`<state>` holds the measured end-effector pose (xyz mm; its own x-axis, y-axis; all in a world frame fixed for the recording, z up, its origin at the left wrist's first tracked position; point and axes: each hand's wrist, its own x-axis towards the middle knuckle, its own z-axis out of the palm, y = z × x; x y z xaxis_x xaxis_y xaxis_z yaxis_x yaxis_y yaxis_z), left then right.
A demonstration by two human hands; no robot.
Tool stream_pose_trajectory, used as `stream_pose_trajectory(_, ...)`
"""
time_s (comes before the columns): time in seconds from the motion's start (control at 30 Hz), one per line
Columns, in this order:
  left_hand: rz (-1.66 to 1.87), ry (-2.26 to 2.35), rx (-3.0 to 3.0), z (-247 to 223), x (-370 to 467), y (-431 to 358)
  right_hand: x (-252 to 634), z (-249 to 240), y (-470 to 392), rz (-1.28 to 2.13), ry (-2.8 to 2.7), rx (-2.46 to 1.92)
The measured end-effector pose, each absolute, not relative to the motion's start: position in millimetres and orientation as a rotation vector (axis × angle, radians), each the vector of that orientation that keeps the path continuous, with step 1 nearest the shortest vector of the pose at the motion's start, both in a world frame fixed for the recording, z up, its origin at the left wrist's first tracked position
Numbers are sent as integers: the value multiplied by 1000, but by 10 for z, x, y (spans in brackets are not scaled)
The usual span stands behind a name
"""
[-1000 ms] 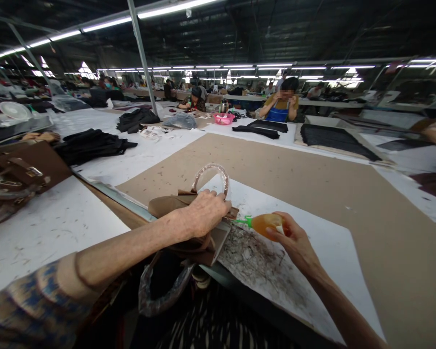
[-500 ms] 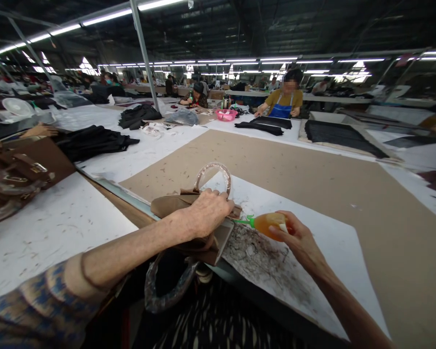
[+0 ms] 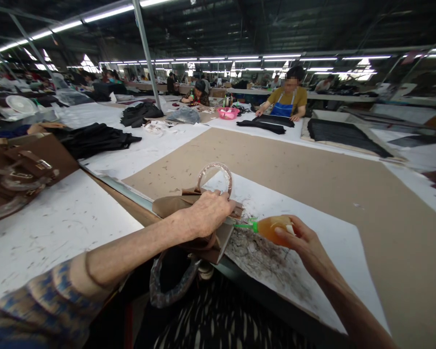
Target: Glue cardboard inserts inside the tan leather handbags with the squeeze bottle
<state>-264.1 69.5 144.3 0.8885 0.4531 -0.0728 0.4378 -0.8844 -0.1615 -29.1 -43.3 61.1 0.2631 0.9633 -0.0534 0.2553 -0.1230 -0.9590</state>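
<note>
A brown handbag (image 3: 170, 205) lies at the table's near edge, one plastic-wrapped handle standing up and the other hanging down in front. My left hand (image 3: 211, 213) is closed over the bag's upper part, gripping it; the fingertips are partly hidden. In my right hand (image 3: 302, 237) is a squeeze bottle (image 3: 272, 229) of amber liquid, held on its side. Its thin green nozzle points left, with the tip close to the bag's right edge; whether it touches I cannot tell. Beneath the bottle lies a white sheet (image 3: 334, 247) with dark smears.
More brown bags (image 3: 32, 169) stand at the left, near black cloth (image 3: 98, 140). Brown board (image 3: 294, 160) covers the table. Across it a co-worker (image 3: 285, 99) handles black pieces (image 3: 261, 127) beside a pink basket (image 3: 228, 113). A metal post (image 3: 147, 53) rises behind.
The bottle in my right hand has shifted slightly right and down, its nozzle drawing a little away from the bag. My left hand keeps its grip. The co-worker's hand has moved slightly.
</note>
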Motion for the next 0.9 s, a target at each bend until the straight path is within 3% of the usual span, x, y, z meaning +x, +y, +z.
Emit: stream_pose_trajectory(0.9, 73, -663, -2884, 1322, -2628, 732, -757, 980, -892, 1194, -1103, -1515)
